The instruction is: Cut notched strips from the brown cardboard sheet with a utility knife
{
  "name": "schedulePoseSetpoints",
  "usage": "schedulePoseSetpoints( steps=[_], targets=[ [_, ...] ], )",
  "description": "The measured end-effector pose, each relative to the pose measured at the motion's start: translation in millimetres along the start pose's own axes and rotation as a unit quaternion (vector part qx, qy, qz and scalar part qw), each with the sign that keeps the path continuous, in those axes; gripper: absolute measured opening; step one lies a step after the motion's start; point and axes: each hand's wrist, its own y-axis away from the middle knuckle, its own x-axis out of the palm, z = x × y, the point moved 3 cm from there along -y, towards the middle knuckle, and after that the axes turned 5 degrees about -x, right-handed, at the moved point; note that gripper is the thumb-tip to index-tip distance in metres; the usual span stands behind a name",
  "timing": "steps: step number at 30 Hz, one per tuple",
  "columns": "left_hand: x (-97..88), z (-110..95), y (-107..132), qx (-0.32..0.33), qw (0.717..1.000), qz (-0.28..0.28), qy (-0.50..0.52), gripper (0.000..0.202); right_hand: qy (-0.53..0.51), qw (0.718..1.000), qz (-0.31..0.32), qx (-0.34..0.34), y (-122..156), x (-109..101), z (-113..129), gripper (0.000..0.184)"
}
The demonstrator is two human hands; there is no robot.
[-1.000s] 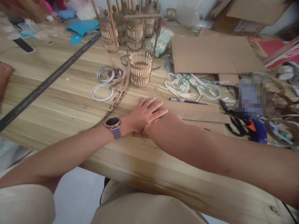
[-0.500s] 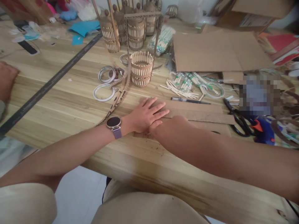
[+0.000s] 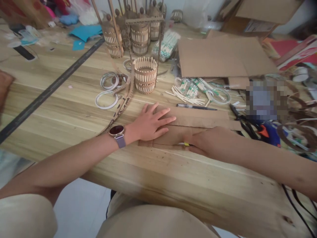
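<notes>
My left hand (image 3: 154, 122) lies flat with fingers spread on a brown cardboard piece (image 3: 170, 136), pressing it against the wooden table. My right hand (image 3: 201, 141) is closed around a utility knife (image 3: 186, 144); only its yellow front and a pale tip show, the rest being inside the hand. That tip rests low on the cardboard near its front edge, where a thin line runs leftward. A narrow cardboard strip (image 3: 210, 123) lies across the sheet, just beyond my right hand. Behind it is a black pen (image 3: 196, 107).
Beyond my hands stands a round stick basket (image 3: 145, 76), with several finished lanterns (image 3: 139, 38) behind. Tape rolls (image 3: 106, 99) lie left of it. Loose sticks (image 3: 185, 96), black scissors (image 3: 245, 124) and a blue glue gun (image 3: 271, 134) are to the right. Another person's arm (image 3: 4, 87) shows at far left.
My right hand has slid right along the cardboard, away from my left hand, bringing the yellow tool front into sight. My left hand stays pressed down. The view has shifted slightly.
</notes>
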Motion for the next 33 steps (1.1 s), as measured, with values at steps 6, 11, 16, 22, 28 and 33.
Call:
schedulePoseSetpoints(
  steps=[6,11,16,22,28,33],
  targets=[
    [-1.1,-1.3,-3.7,-0.010,1.000,-0.006,-0.027,0.055,0.016,0.998,0.047,0.024,0.2,-10.0,5.1,0.025],
    [-0.1,-0.6,-2.2,-0.013,0.999,-0.015,-0.027,0.055,0.017,0.998,0.050,0.035,4.9,-24.7,3.4,0.025],
    [2.4,3.5,-1.6,-0.001,0.999,-0.029,-0.030,0.051,0.037,0.999,0.018,0.026,-3.8,-34.9,26.0,0.023],
    [6.4,4.7,-2.5,-0.002,0.998,-0.036,-0.042,0.048,0.081,0.992,-0.074,-0.059,-44.5,-24.0,65.7,0.019],
    [6.4,3.8,-2.9,0.001,0.998,-0.039,-0.048,0.047,0.080,0.993,-0.050,-0.068,-56.1,-22.8,70.4,0.022],
    [5.7,4.0,-3.8,0.002,0.998,-0.033,-0.046,0.047,0.082,0.994,-0.039,-0.063,-58.5,-22.0,72.2,0.022]
  ],
)
